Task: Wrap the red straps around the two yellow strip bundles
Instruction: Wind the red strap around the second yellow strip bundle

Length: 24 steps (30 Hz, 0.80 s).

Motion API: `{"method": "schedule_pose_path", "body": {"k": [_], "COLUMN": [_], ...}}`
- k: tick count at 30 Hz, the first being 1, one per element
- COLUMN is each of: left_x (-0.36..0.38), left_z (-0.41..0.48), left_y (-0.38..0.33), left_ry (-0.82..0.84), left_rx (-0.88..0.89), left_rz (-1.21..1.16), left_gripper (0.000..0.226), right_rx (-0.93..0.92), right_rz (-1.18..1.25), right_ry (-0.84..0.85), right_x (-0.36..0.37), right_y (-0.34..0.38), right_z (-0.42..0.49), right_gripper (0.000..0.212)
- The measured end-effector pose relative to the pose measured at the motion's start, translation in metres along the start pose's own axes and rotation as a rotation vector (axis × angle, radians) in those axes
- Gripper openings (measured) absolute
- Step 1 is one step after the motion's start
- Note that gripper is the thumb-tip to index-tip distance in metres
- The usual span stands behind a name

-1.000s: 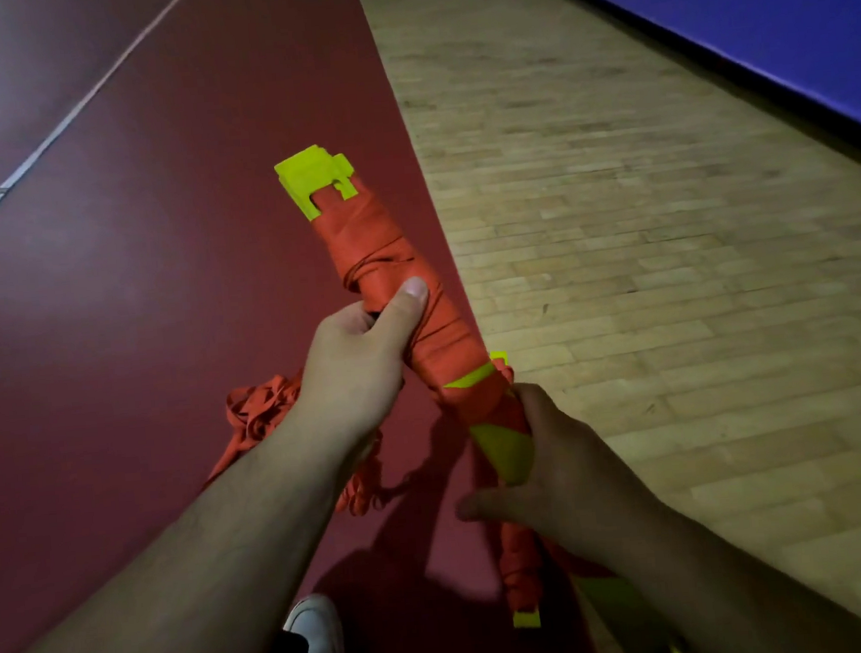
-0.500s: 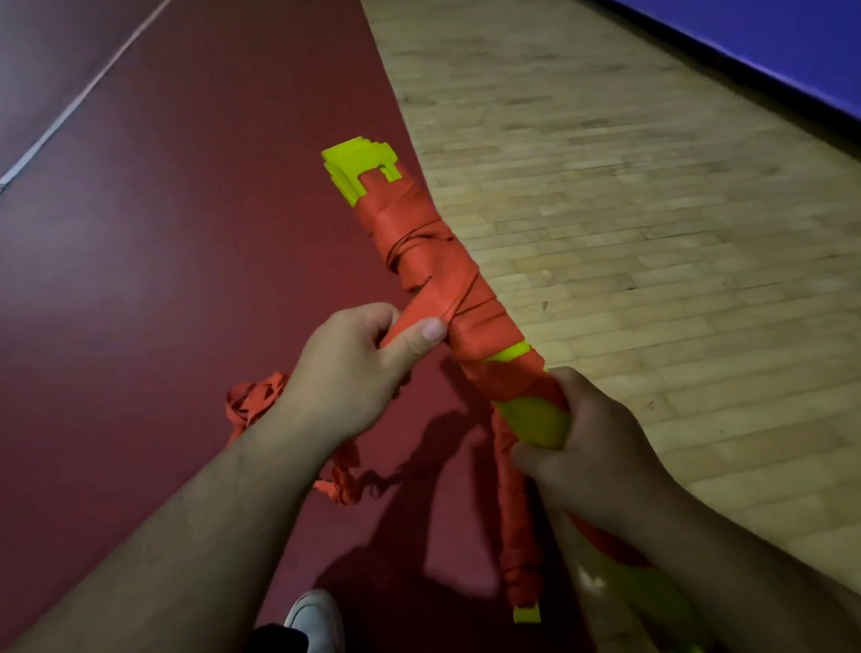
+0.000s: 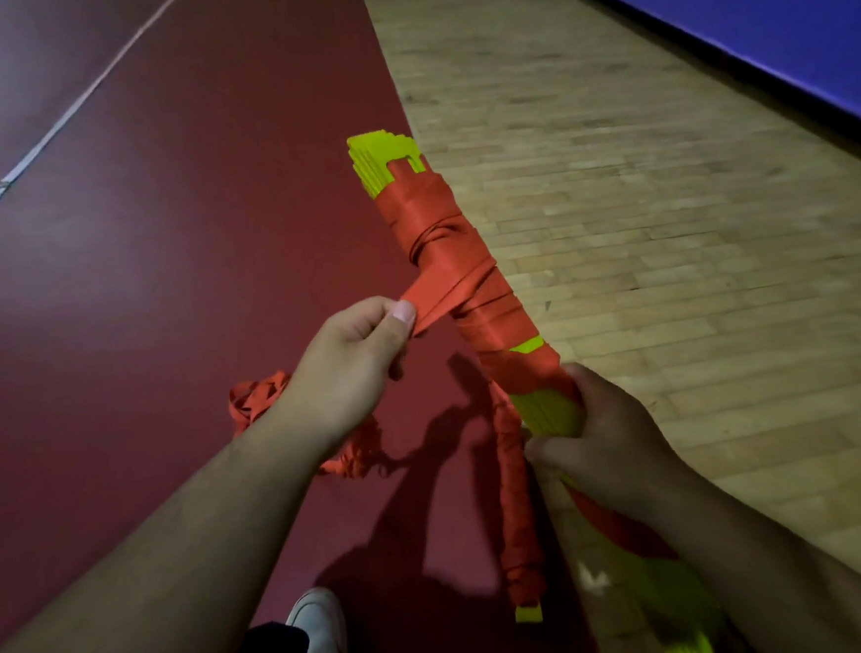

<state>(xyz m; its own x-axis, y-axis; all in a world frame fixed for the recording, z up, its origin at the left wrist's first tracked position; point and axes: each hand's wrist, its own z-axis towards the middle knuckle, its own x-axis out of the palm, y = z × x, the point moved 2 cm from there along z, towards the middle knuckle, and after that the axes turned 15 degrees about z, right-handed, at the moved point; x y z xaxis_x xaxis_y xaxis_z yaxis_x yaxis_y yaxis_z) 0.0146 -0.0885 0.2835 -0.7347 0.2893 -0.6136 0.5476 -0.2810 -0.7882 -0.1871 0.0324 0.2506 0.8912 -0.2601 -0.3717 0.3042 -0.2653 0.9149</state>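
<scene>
**Head view.** The left hand (image 3: 354, 363) pinches a flat tail of the red strap (image 3: 434, 300) between the thumb and curled fingers. The tail is drawn taut to the left of the bundle (image 3: 546, 412). The right hand (image 3: 602, 441) grips the bundle at its lower middle, fingers curled round it.

The bundle is held in the air, tilted, with its far end leaning left. It sits over the seam between the red floor (image 3: 158, 296) and the wood floor (image 3: 670, 256). Strap windings cover its upper half. The notched yellow end shows above them, and a small yellow gap shows below. The near end runs out at the bottom edge beneath the right forearm.

The second bundle (image 3: 518, 515) is wound in red along its length and has a yellow tip at its near end. It is just left of the right hand. Whether it hangs or lies on the floor cannot be told.

Slack strap (image 3: 253, 397) lies heaped on the red floor behind the left wrist. A white shoe (image 3: 318, 629) is at the bottom edge. A white line (image 3: 66, 112) crosses the top left corner, and a blue wall (image 3: 754, 17) fills the top right.
</scene>
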Motion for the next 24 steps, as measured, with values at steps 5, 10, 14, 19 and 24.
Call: {"method": "schedule_pose_path", "body": {"k": [5,10,14,19,24], "left_x": [0.005,0.014,0.016,0.016,0.021], "left_z": [0.001,-0.006,-0.014,-0.008,-0.008], "left_y": [0.000,-0.003,-0.022,-0.026,-0.024], "left_ry": [0.079,0.327,0.268,0.006,-0.077], "left_rx": [0.013,0.053,0.024,-0.035,-0.133], "left_rz": [-0.323,-0.588,-0.692,-0.580,-0.466], "left_gripper": [0.030,0.074,0.031,0.028,0.030], "right_rx": [0.061,0.238,0.311,0.072,-0.036], "right_rz": [0.334,0.593,0.562,0.343,-0.010], "right_ry": [0.332,0.700,0.706,0.283,0.004], "right_x": [0.005,0.012,0.015,0.028,0.041], "right_y": [0.006,0.000,-0.004,0.003,0.002], "right_z": [-0.007,-0.014,-0.018,-0.015,-0.018], "right_gripper": [0.046,0.064,0.063,0.062,0.079]}}
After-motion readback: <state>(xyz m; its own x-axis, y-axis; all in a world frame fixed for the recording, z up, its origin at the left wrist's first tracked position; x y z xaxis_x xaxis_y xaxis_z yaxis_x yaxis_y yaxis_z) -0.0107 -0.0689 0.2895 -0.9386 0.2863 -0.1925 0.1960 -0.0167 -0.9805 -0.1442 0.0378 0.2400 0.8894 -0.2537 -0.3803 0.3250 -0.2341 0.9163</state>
